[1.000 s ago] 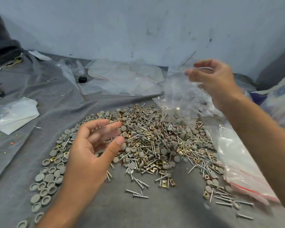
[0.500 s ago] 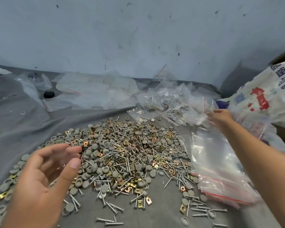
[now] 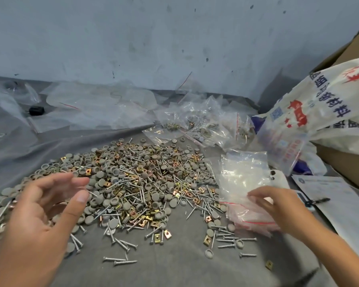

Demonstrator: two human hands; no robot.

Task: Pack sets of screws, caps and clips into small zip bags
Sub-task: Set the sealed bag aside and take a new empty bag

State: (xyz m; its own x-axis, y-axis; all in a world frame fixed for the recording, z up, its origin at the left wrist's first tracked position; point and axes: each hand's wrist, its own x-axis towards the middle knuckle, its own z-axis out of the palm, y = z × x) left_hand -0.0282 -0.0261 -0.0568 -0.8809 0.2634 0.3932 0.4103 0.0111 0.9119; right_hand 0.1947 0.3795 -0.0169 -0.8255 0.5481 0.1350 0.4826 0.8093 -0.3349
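Head view: mixed pile [image 3: 133, 183] of grey round caps, silver screws and brass-coloured clips spread on a grey cloth [image 3: 174, 266], centre frame. Loose screws and a few clips lie scattered along the near edge of the pile.

Left hand [image 3: 35, 220] hovers above the left side of the pile, palm turned inward, fingers loosely spread and blurred, holding nothing.

Right hand [image 3: 282, 210] is on the stack of empty zip bags [image 3: 247, 187] just right of the pile, fingertips touching the top bag near its red zip line. Can't tell whether it pinches the bag or just rests on it.

Filled zip bags [image 3: 201, 125] with hardware inside are heaped behind the pile, near the wall. Flat clear plastic sheets [image 3: 100, 108] lie back left, a small black object [image 3: 36, 110] beside them. Printed woven sack [image 3: 330, 104] at right, white papers [image 3: 336, 199] below it.
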